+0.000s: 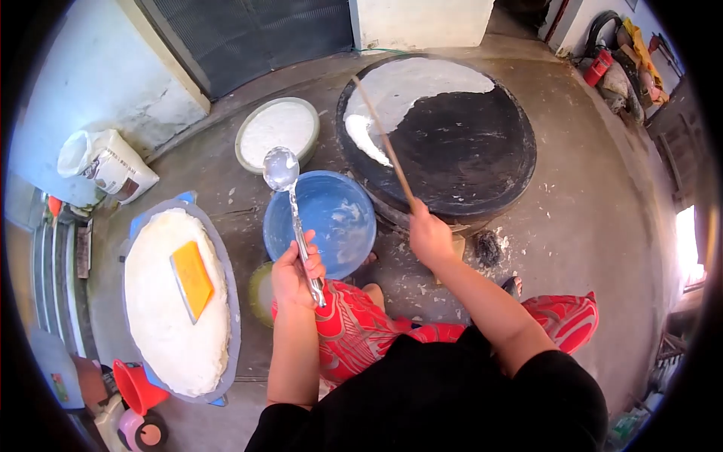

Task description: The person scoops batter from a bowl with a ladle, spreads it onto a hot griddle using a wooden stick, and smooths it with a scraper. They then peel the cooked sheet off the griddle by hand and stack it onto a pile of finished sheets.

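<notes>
A metal ladle [296, 218] is in my left hand [299, 275], its bowl raised, with white residue on it, near a basin of white batter [277, 134]. My right hand [431, 237] grips a thin wooden stick [388, 147] that reaches over a large round black griddle [474, 143]. White batter [410, 81] covers the griddle's upper left part, thicker and wetter along the left edge by the stick. Below the ladle's bowl stands a blue basin [343, 226] with white smears inside.
To the left, a stack of white sheets [166, 331] on an oval board carries an orange scraper [193, 280]. A white sack [120, 167] leans by the wall. A red funnel [138, 386] is at the lower left. A black scrubber [489, 248] lies below the griddle.
</notes>
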`<state>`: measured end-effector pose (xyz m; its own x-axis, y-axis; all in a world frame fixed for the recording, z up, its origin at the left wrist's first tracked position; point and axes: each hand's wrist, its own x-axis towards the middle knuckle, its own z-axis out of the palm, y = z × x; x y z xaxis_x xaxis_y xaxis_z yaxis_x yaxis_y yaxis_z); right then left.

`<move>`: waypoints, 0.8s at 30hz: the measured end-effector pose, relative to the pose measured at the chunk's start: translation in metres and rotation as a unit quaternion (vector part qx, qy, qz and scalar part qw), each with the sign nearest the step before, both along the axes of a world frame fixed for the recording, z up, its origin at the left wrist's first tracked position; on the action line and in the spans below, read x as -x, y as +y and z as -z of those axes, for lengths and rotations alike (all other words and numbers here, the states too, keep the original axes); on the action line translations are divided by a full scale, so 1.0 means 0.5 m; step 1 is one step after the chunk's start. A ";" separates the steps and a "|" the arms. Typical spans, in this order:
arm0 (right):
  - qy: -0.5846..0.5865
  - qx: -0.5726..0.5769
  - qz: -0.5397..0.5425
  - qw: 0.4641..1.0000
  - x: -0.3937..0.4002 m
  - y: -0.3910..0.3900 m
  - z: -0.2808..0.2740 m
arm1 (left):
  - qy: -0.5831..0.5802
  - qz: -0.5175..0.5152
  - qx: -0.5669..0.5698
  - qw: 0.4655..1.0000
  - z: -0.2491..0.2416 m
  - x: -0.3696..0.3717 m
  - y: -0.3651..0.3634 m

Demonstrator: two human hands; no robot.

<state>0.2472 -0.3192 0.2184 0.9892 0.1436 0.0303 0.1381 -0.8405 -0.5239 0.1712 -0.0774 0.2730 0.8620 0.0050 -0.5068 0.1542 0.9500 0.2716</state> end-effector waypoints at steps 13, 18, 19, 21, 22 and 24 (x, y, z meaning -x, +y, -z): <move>0.097 0.041 0.036 0.994 -0.013 0.193 0.015 | -0.003 -0.008 0.030 1.000 0.000 0.016 0.025; 0.105 0.087 -0.025 0.990 -0.060 0.254 0.054 | -0.011 -0.014 0.014 1.000 0.001 0.019 0.031; 0.104 0.084 -0.026 0.991 -0.077 0.257 0.050 | -0.011 -0.014 0.011 1.000 -0.003 0.019 0.031; 0.105 0.054 0.066 0.991 -0.089 0.255 0.047 | 0.004 -0.017 0.011 1.000 -0.007 0.022 0.031; 0.106 0.056 0.071 0.990 -0.065 0.234 0.034 | 0.005 -0.013 0.014 1.000 -0.007 0.026 0.031; 0.133 -0.003 0.085 0.987 0.007 0.187 0.004 | -0.003 -0.010 0.015 1.000 -0.007 0.024 0.033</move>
